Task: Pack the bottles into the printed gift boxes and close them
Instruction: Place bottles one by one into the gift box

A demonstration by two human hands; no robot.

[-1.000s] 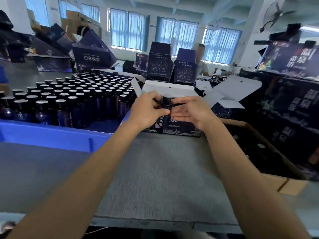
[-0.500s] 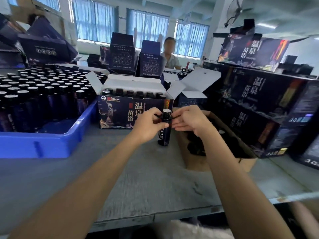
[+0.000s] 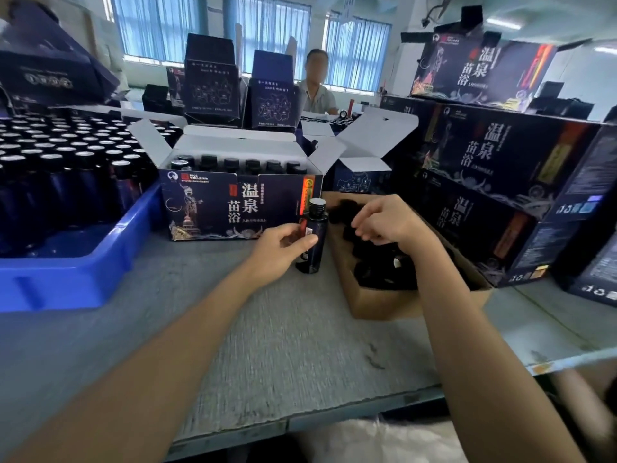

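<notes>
Dark bottle [image 3: 314,242] upright, gripped by left hand [image 3: 280,243]

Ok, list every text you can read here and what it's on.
"温泉 苗浴": front of the open gift box.
"温泉 苗浴": sides of the closed boxes stacked at right.
Label on the bottle in the left hand: too small to read.
All smaller print on boxes: blurred.

Daylight from curtained windows [image 3: 267,31] behind; wide-angle bending at edges, forearms seemingly motion-blurred, dark bottles hard to resolve.
</notes>
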